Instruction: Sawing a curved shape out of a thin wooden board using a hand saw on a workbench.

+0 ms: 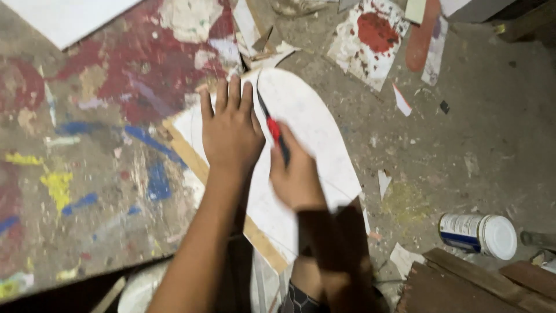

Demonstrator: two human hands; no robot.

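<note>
White sheet [301, 116] — thin, matte, rounded at the far end like an arch or half-oval, faint pencil curve running near its edge. It lies flat on a pale wooden board [191, 156] whose raw tan edge shows along the left and near side; the board itself rests on the floor.

Left hand [230, 130]: fully open, palm down, fingers straight and close together, pressed flat on the sheet near its left edge. It grips nothing.

Right hand [296, 177]: motion-blurred, curled closed around a utility knife [272, 128] with a red and dark body. The slim dark tip points away from the person, lying on the sheet just beside the left hand's thumb side.

Floor [486, 133]: rough grey concrete, gritty, dusty. Left half thickly splashed with dried paint — dark red, blue, yellow, white patches, flaking in places. Small white paper offcuts [401, 101], triangular and sliver-shaped, are scattered to the right of the sheet.

Upper middle: a white scrap card [370, 40] with a blot of red paint. Lower right: a cylindrical tin [478, 233] on its side, white lid facing right, near dark reddish wooden planks [463, 281]
</note>
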